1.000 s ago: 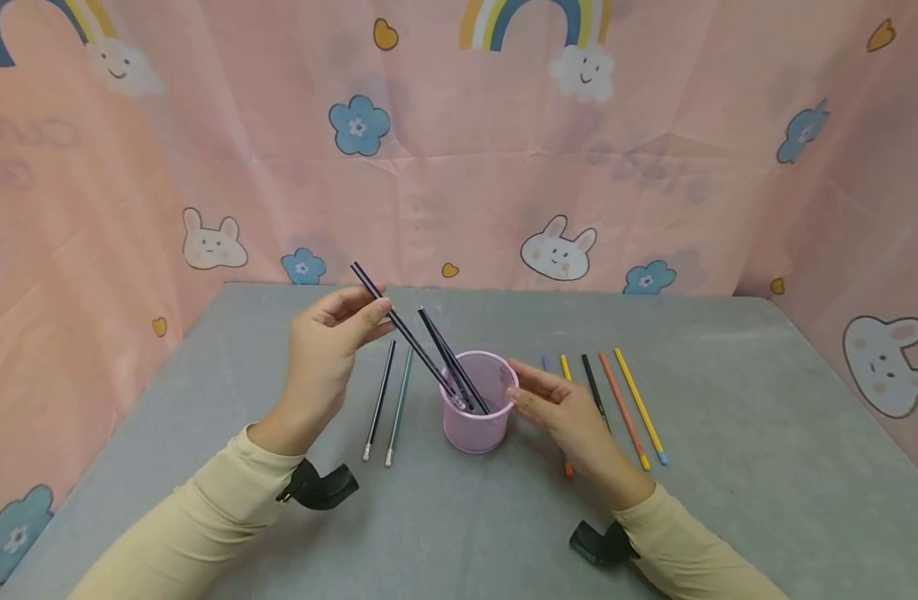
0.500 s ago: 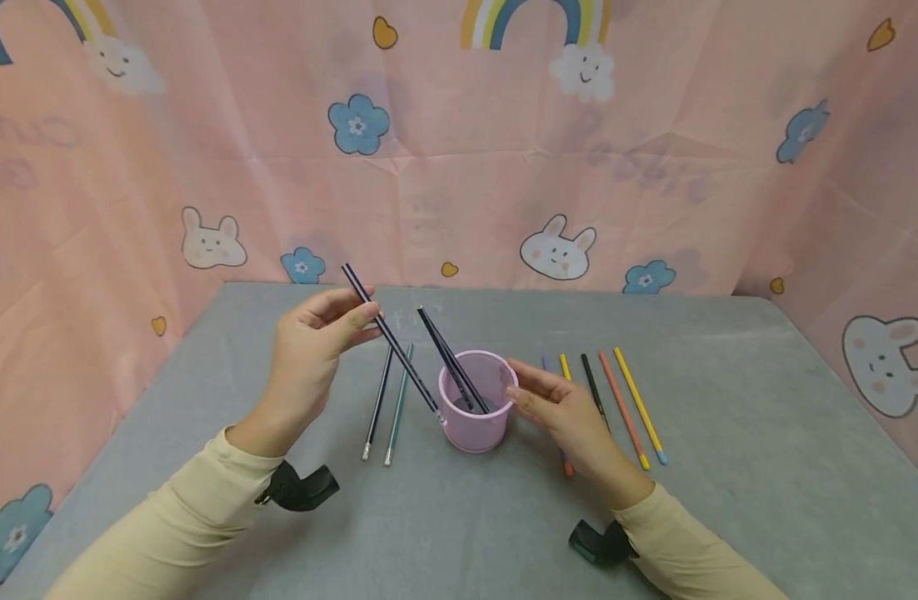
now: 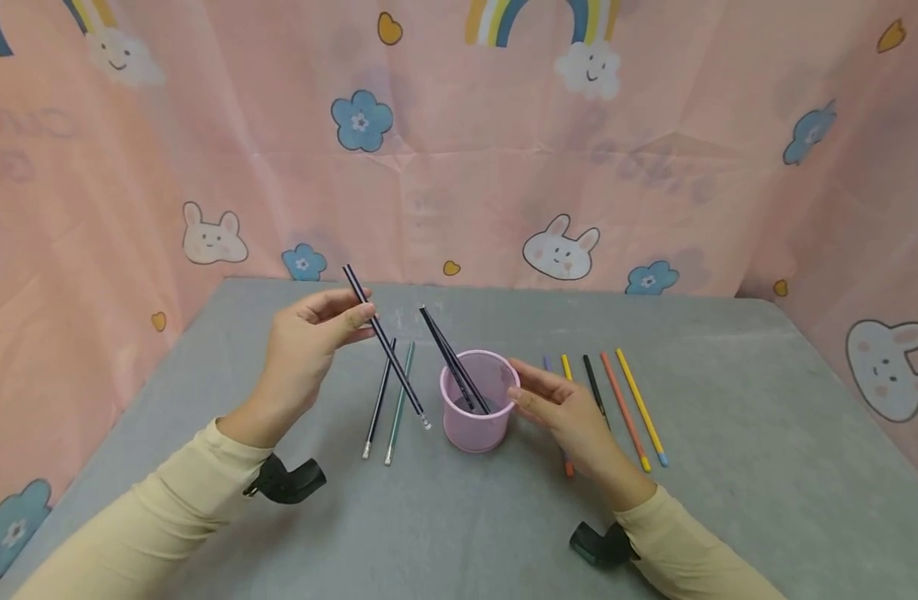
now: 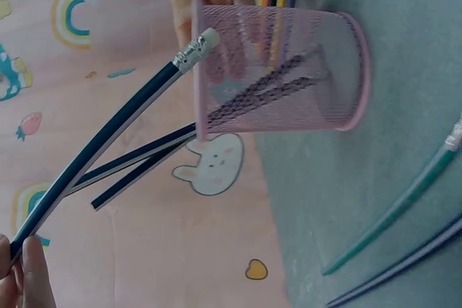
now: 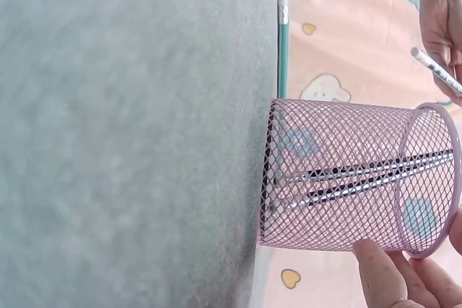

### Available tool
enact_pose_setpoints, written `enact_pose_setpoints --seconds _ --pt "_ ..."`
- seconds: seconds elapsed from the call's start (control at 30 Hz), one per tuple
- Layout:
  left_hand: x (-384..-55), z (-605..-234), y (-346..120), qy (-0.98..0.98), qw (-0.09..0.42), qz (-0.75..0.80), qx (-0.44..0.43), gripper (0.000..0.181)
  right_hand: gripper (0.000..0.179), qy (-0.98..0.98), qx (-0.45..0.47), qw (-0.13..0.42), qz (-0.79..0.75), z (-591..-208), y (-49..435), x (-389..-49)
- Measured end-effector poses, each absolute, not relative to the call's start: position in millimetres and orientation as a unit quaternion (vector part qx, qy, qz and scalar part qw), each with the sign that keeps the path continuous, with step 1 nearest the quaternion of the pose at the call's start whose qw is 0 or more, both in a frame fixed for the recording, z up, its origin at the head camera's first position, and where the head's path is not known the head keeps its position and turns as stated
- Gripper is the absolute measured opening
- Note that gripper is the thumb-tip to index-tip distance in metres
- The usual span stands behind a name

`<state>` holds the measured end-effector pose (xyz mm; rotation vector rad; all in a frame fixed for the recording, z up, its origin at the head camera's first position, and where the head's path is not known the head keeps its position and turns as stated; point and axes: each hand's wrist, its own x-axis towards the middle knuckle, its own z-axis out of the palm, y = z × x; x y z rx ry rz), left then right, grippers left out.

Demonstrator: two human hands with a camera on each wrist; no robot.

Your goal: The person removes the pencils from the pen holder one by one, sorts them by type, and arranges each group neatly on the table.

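My left hand (image 3: 301,354) pinches a dark striped pencil (image 3: 387,346) near its upper end, between thumb and fingers. The pencil slants down to the right, and its white eraser (image 4: 210,37) is at the lower end, left of the cup in the head view. A pink mesh pencil cup (image 3: 476,432) stands upright on the table. Two dark striped pencils (image 3: 451,358) lean inside it toward the left, eraser ends down. My right hand (image 3: 567,417) holds the cup's right side at the rim, thumb on the near side.
Left of the cup, another dark pencil (image 3: 378,408) and a teal pencil (image 3: 397,417) lie on the grey table (image 3: 444,525). Several coloured pens, among them a yellow one (image 3: 641,404) and an orange one (image 3: 624,408), lie on the right, some partly behind my right hand. A pink printed cloth (image 3: 444,183) hangs behind.
My left hand has drawn the dark pencil out of the cup's mouth and moved left, its eraser end now outside the rim. The right hand and cup have stayed put.
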<state>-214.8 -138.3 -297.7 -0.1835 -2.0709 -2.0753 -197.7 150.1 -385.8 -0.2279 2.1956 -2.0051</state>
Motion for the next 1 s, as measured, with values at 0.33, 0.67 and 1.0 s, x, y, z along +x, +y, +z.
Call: enact_pose_setpoints --seconds 0.33,0.67,1.0 --pt "-228.0 -298.4 -143.1 -0.706 0.067 -0.704 -0.042 0.030 0.053 0.724 -0.067 0.092 -0.681 -384.8 146.5 -196.9" --pt "-243.0 -300.8 -153.3 -0.752 0.027 -0.658 -0.035 0.038 0.051 0.721 -0.081 0.090 -0.683 -384.6 148.3 -197.1" --pt "-253.6 -304.3 -157.5 -0.789 -0.037 -0.613 -0.008 0.038 0.053 0.729 -0.068 0.085 -0.676 -384.4 147.4 -198.0"
